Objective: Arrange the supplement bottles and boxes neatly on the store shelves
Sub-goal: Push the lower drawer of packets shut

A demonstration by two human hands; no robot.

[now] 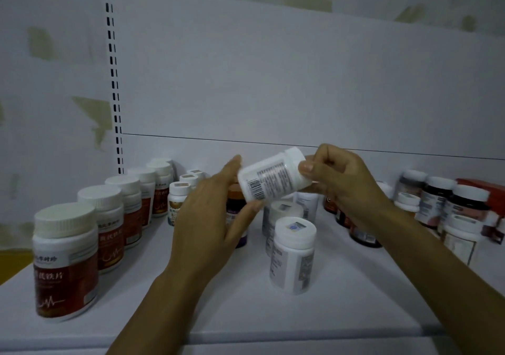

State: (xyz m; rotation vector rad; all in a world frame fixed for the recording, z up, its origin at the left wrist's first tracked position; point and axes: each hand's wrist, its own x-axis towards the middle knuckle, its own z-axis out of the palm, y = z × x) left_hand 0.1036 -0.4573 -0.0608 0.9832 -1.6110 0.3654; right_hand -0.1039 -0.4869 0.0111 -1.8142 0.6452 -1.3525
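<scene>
A white supplement bottle [270, 177] with a barcode label is held tilted above the white shelf [341, 300], cap pointing up and right. My right hand [344, 179] grips its cap end. My left hand [213, 212] holds its base between thumb and fingers. Below stand several white bottles, the nearest [293, 256] upright with a sticker on its cap. A row of red-labelled white-capped bottles [65, 261] runs along the left edge toward the back. My left hand partly hides a bottle with a dark label [235, 199].
Dark-labelled bottles [442, 199] and a red box [489, 193] crowd the right side of the shelf. Small white bottles [177, 201] stand at the back left. A slotted upright [114, 81] and the white back panel rise behind.
</scene>
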